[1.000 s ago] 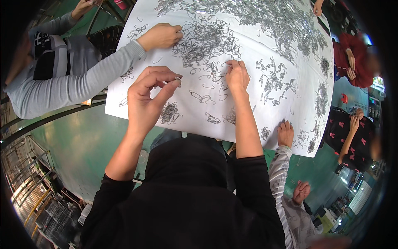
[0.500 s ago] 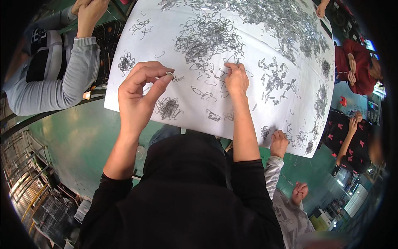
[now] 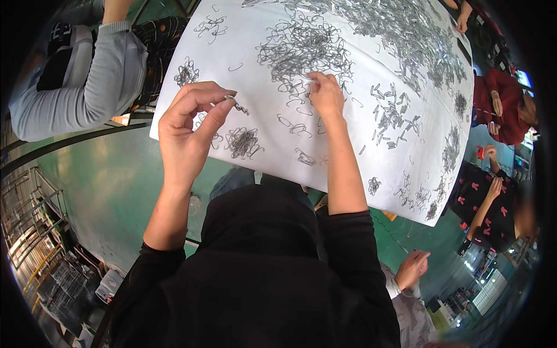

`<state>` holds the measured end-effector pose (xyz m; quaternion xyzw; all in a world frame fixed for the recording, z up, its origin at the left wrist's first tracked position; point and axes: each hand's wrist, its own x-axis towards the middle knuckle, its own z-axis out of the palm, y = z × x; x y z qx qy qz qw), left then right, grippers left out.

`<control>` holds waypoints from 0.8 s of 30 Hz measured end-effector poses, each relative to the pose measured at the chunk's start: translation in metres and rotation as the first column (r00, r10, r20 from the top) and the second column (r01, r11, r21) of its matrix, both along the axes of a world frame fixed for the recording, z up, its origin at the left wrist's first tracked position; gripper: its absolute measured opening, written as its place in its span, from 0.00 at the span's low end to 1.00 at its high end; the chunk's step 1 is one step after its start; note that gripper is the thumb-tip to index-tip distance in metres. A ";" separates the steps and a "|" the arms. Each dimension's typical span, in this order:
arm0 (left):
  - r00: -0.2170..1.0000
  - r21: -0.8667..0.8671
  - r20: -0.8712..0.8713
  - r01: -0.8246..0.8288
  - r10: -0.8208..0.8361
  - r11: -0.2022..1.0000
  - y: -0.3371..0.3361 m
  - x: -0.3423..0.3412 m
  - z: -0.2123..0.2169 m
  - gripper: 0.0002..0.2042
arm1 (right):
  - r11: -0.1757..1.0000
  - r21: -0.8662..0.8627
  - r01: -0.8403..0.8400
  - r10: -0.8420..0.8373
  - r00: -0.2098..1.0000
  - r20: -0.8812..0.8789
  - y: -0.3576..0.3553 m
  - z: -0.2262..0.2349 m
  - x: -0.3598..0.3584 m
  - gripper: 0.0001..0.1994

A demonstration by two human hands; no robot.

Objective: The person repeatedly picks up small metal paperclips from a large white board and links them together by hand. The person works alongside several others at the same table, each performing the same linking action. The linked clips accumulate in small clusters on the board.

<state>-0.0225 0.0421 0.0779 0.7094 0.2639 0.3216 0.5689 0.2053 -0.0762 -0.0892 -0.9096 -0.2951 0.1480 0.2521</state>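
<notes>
Left hand (image 3: 188, 136) raised over the near-left edge of the tabletop (image 3: 406, 168), fingers pinched narrow on a small bent metal wire clip (image 3: 237, 105), thin, grey, shiny, a few hooked together. Right hand (image 3: 325, 95) rests farther in, fingers curled down into a tangled wire pile (image 3: 296, 49); can't tell what they grip. White sheet covers the tabletop, strewn with grey wire loops, small clumps (image 3: 242, 142) near, a dense heap (image 3: 394, 23) far right. Green glossy floor (image 3: 104, 185) below. A grey-sleeved arm (image 3: 87, 87) of another person sits at far left; others stand at right.
</notes>
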 end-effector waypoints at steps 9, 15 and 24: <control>1.000 -0.007 -0.004 -0.026 0.026 1.000 -0.001 -0.011 -0.001 0.05 | 0.985 -0.082 -0.151 0.156 0.987 0.050 -0.010 0.000 0.003 0.10; 0.998 -0.007 -0.022 -0.055 0.055 0.998 -0.006 -0.019 0.004 0.05 | 0.980 -0.061 -0.190 0.194 0.979 0.065 0.013 -0.001 0.006 0.06; 0.998 0.026 -0.051 -0.032 0.033 0.999 -0.016 -0.030 -0.003 0.05 | 0.818 -0.379 -0.432 0.553 0.771 0.316 0.002 0.004 0.013 0.07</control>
